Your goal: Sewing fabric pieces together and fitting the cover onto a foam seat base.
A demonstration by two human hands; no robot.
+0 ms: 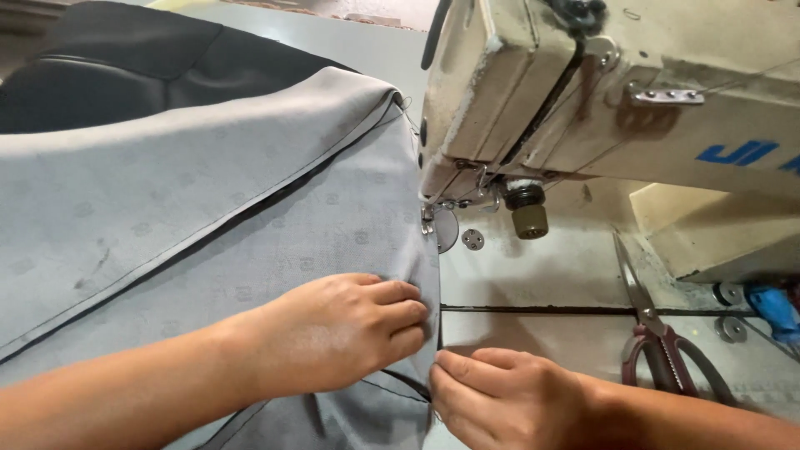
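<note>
Nearest the camera, right hand curled at the bottom edge, fingertips pinching the hem of the grey fabric where its edge hangs off the pale machine bed. Grip narrow, closed on the cloth edge. Just above and to the left, left hand laid palm down on the same fabric, fingers bent over the folded edge and pressing it flat; not a closed fist, more a flat hold on the cloth. Both hands nearly touching along that edge.

Fabric itself: grey, smooth, faintly patterned with small repeated square motifs, spread wide over the left half of the view. A dark seam or piping running diagonally across it, from lower left up toward the needle area. A few faint dark scuffs near the left side. Leading corner drawn up under the head of the sewing machine.

Further right on the bed, scissors with dark red handles, blades pointing away, well apart from the hands. Beyond, presser foot area and a brass-coloured knob under the cream machine head. Farthest back, a heap of black cloth behind the grey piece.
</note>
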